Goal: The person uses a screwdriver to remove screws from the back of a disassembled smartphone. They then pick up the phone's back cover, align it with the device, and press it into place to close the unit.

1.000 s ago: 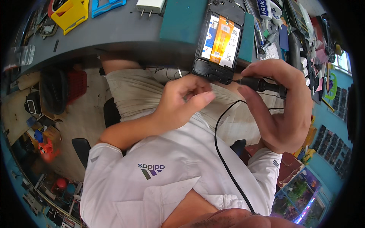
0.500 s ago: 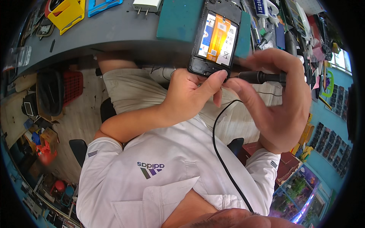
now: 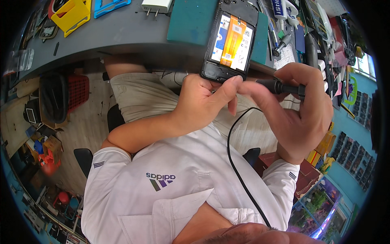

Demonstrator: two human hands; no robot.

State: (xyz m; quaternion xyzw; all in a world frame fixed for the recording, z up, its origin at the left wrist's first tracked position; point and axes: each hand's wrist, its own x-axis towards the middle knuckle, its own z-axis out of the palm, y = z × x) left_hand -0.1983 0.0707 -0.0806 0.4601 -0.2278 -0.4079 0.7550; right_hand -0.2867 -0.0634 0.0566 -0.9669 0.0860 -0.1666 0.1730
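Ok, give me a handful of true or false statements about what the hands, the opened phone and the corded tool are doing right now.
1. The left hand touches the lower edge of the opened phone. True.
2. The right hand grips a black corded tool. True.
3. The phone lies on the person's lap. False: it lies on the green mat at the edge of the grey bench.
4. The tool's cord is white. False: it is black.
5. A yellow plastic part lies on the bench, far left. True.
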